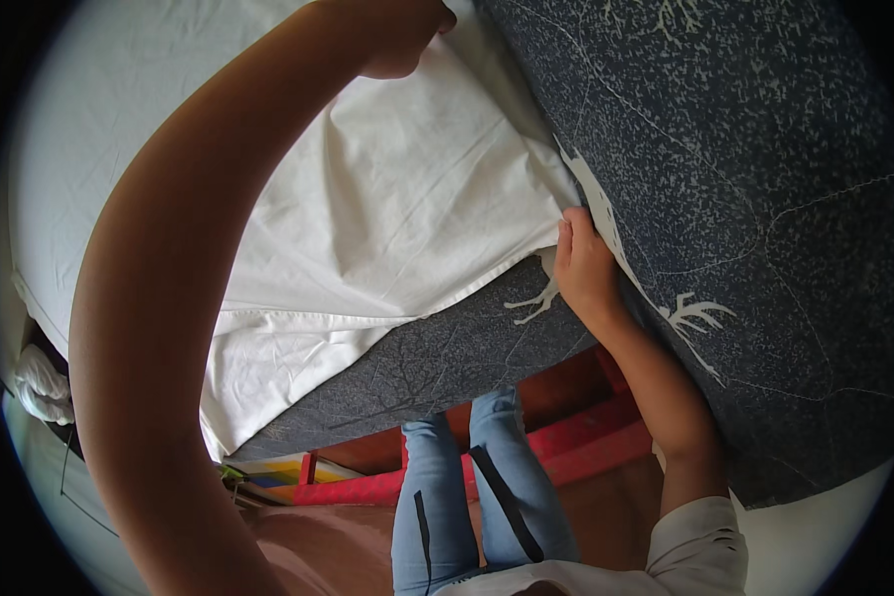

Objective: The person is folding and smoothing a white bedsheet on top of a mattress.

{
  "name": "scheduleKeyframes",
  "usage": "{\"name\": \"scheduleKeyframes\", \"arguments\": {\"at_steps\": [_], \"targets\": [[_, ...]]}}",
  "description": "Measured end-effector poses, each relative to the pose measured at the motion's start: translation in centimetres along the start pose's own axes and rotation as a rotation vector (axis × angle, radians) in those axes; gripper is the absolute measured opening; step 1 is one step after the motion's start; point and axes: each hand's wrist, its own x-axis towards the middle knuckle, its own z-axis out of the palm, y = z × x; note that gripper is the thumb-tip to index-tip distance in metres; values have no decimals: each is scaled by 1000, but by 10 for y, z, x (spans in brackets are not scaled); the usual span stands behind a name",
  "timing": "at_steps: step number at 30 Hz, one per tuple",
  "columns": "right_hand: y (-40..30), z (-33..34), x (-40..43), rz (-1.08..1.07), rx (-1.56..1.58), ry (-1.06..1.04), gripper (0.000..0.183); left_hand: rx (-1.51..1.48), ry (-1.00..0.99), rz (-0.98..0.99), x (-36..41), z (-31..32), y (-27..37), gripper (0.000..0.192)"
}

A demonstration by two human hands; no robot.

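Note:
A white cloth sheet (410, 179) lies with creases over a dark grey patterned mattress (715, 186). My right hand (585, 261) pinches the sheet's corner between thumb and fingers, against the mattress edge. Reaching across to the top of the picture, my left hand (410, 37) has curled fingers at the sheet's far part, near the mattress's dark surface; its fingertips are partly cut off by the frame's edge, so its grip is unclear. The sheet's hemmed lower edge hangs over the mattress side, folded over at the lower left.
A red bed frame (596, 439) runs below the mattress, close to my legs in blue jeans (436, 514). A white bundle (43, 384) sits at the far left. Colourful flat items (283, 473) lie beside the frame, above the reddish floor (328, 544).

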Motion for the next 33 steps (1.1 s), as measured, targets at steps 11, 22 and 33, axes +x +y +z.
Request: {"name": "scheduleKeyframes", "arguments": {"at_steps": [11, 22, 33], "targets": [[14, 48, -14, 32, 61, 393, 9, -232, 34, -75, -6, -52, -2, 29], [-13, 42, 4, 1133, 1140, 583, 15, -328, 249, -164, 45, -22, -4, 30], [22, 59, 10, 1194, 790, 541, 31, -637, 1283, -546, 9, 77, 72, 37]]}}
